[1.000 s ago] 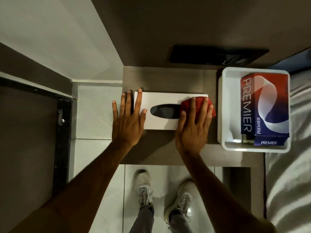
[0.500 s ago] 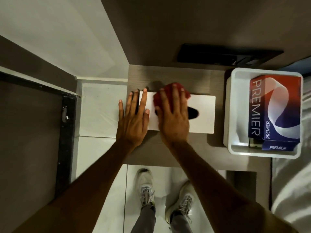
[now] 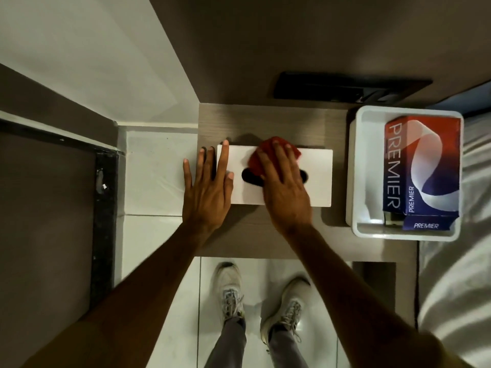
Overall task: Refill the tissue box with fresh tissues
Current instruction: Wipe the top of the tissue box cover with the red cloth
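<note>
A white tissue box (image 3: 316,179) with a dark oval slot lies on a small wooden table (image 3: 255,235). My left hand (image 3: 208,189) lies flat with fingers spread against the box's left end. My right hand (image 3: 283,187) presses a red cloth (image 3: 268,151) onto the middle of the box's top, covering most of the slot. A red, white and blue PREMIER tissue pack (image 3: 422,168) sits in a white tray (image 3: 353,171) to the right.
A dark flat panel (image 3: 332,88) sits on the wall behind the table. White bedding (image 3: 467,261) lies at the right edge. Pale floor tiles and my two shoes (image 3: 260,296) are below the table's front edge. A dark door frame stands at the left.
My right hand has slid the red cloth from the box's right end to its left part, then back toward the middle. My left hand has stayed at the left end.
</note>
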Tool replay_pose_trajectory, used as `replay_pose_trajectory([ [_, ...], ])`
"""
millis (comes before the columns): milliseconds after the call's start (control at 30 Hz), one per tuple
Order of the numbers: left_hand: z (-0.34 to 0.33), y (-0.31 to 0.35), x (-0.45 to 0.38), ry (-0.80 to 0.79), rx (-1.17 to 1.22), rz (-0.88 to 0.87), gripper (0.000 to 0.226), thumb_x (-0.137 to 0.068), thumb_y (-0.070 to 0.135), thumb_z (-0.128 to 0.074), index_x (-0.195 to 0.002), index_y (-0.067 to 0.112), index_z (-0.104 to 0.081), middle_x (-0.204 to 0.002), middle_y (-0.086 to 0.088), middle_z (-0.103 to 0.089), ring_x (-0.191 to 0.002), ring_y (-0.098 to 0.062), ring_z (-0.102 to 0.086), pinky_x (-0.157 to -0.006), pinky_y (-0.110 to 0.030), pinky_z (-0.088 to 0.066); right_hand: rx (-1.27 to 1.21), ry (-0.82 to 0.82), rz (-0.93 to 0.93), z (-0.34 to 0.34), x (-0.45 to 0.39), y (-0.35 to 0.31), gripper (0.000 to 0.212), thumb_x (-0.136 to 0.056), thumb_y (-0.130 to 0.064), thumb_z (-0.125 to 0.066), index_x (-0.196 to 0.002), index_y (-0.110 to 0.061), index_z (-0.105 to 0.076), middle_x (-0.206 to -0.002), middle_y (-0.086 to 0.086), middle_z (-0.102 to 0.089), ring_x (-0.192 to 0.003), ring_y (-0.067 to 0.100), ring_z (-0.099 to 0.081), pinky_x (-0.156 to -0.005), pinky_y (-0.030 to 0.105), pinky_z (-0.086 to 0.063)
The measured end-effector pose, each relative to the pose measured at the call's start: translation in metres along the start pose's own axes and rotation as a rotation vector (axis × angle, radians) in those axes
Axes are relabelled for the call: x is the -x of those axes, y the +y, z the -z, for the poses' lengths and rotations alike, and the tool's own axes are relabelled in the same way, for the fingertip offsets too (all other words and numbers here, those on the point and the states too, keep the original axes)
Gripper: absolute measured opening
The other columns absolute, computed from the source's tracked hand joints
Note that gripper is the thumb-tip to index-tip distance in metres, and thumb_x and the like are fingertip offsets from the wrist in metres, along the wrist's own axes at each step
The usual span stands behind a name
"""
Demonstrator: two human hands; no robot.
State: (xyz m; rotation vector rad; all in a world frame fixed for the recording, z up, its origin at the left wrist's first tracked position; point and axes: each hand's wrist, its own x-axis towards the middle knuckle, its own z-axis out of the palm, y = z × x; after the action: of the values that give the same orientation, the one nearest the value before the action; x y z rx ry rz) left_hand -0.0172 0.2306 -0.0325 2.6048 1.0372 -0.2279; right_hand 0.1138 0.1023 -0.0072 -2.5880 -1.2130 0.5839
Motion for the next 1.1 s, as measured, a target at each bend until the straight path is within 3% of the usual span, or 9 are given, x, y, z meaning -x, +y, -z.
replay_pose_trajectory([
  [133,-0.003,-0.002,-0.002,-0.006,0.003,-0.002,0.062,-0.107,0.046,-0.018,-0.16,0.029,0.008,-0.169,-0.008,-0.014,-0.156,-0.028,-0.008,-0.123,-0.06,-0.009,-0.131,0.134,-0.339,0.005,0.026,0.023,0.07,-0.102,-0.023,-0.055,-0.161,-0.026,-0.018,-0.171,0.003,-0.001,-0.158,0.03,0.001,-0.111,0.061,-0.042],
  [200,-0.006,-0.004,-0.003,0.003,0.031,0.003,0.061,-0.107,0.046,-0.018,-0.16,0.03,0.007,-0.168,-0.007,-0.015,-0.156,-0.027,-0.009,-0.123,-0.06,-0.009,-0.129,0.153,-0.326,-0.008,0.037,0.006,0.066,-0.104,-0.026,-0.046,-0.161,-0.03,-0.014,-0.171,0.003,0.001,-0.158,0.031,0.001,-0.113,0.058,-0.038],
  [400,-0.008,-0.004,-0.003,0.012,0.028,-0.004,0.061,-0.106,0.047,-0.018,-0.16,0.03,0.006,-0.168,-0.006,-0.016,-0.156,-0.027,-0.011,-0.123,-0.06,-0.008,-0.089,0.047,0.043,-0.025,0.041,-0.014,0.09,-0.09,-0.018,-0.069,-0.161,-0.029,-0.014,-0.171,0.005,-0.006,-0.157,0.032,-0.01,-0.114,0.053,-0.041],
  [533,-0.002,0.002,0.0,-0.004,0.043,0.018,0.061,-0.106,0.049,-0.012,-0.16,0.03,0.005,-0.168,-0.007,-0.018,-0.155,-0.029,-0.013,-0.124,-0.059,-0.007,-0.208,0.129,-0.25,-0.004,0.053,0.018,0.078,-0.096,-0.035,-0.049,-0.161,-0.034,-0.007,-0.171,0.002,0.001,-0.157,0.032,-0.005,-0.104,0.064,-0.047],
  [633,-0.003,0.002,-0.001,-0.013,0.053,0.019,0.061,-0.105,0.05,-0.01,-0.16,0.029,0.004,-0.168,-0.007,-0.018,-0.155,-0.028,-0.015,-0.124,-0.059,-0.006,-0.157,0.214,-0.342,-0.005,0.025,0.011,0.064,-0.105,-0.035,-0.039,-0.162,-0.026,-0.011,-0.171,0.006,0.0,-0.157,0.034,0.002,-0.114,0.063,-0.037],
  [867,-0.008,-0.001,-0.001,-0.008,0.065,0.023,0.061,-0.106,0.049,-0.014,-0.16,0.031,0.009,-0.169,-0.003,-0.014,-0.155,-0.026,-0.015,-0.124,-0.06,-0.005,0.047,0.043,0.076,-0.016,0.013,-0.012,0.101,-0.085,-0.001,-0.071,-0.162,-0.02,-0.009,-0.171,0.007,-0.001,-0.157,0.032,0.004,-0.124,0.053,-0.021],
  [967,-0.005,-0.001,-0.001,-0.011,0.08,0.018,0.06,-0.106,0.05,-0.014,-0.16,0.031,0.006,-0.168,-0.004,-0.017,-0.155,-0.026,-0.016,-0.124,-0.059,-0.006,0.026,0.051,-0.12,-0.004,0.024,0.018,0.105,-0.083,-0.012,-0.077,-0.162,-0.021,-0.009,-0.171,0.006,0.0,-0.157,0.032,0.003,-0.121,0.056,-0.025],
  [1033,-0.006,-0.001,-0.001,-0.01,0.074,0.018,0.061,-0.106,0.051,-0.013,-0.16,0.032,0.005,-0.168,-0.004,-0.018,-0.155,-0.026,-0.017,-0.124,-0.059,-0.005,-0.071,0.128,-0.303,0.001,0.014,0.02,0.091,-0.091,-0.02,-0.069,-0.162,-0.021,-0.011,-0.171,0.006,-0.001,-0.157,0.032,0.005,-0.118,0.062,-0.031],
  [1100,-0.009,-0.001,-0.001,-0.004,0.09,0.016,0.061,-0.106,0.051,-0.014,-0.16,0.032,0.005,-0.167,-0.004,-0.02,-0.154,-0.027,-0.019,-0.124,-0.06,-0.006,-0.107,0.174,-0.298,-0.001,0.001,0.007,0.075,-0.1,-0.027,-0.054,-0.162,-0.02,-0.014,-0.171,0.007,-0.004,-0.157,0.033,0.004,-0.12,0.061,-0.027],
])
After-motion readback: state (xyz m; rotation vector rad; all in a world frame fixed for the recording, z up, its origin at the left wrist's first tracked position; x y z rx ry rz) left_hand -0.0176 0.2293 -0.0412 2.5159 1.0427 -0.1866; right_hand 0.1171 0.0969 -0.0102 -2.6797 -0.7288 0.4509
